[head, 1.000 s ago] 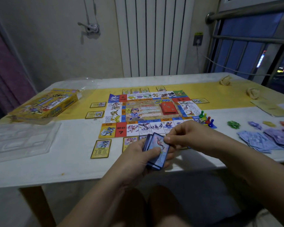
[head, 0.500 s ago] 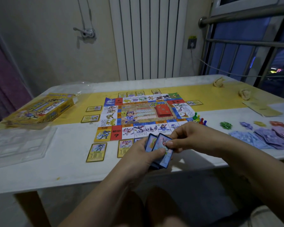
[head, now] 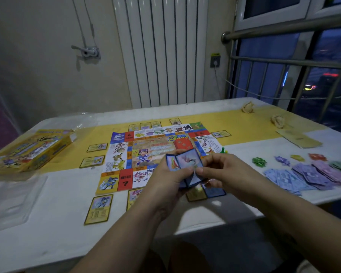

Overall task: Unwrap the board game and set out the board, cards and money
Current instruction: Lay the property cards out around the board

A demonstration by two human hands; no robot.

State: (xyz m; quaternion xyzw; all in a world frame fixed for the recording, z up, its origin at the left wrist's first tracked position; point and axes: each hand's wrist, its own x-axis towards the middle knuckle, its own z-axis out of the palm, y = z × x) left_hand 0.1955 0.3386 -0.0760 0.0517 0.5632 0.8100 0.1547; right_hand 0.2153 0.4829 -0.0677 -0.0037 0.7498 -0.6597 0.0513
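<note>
— Scanning from the left: box and board lie on the table as before?
— Yes. Left hand grips the fanned blue cards, now raised over the board's near edge rather than short of it.
— And the right hand?
— Right hand pinches the front card's lower edge, fingertips close to the left thumb. A single blue card now shows on the table beneath it; money stays piled at right

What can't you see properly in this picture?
Head view:
The board, near right corner: hidden behind the left hand and right hand.
The blue cards under the top one: covered by it.
The money: cut off by the right edge.
The box writing: blurred.
</note>
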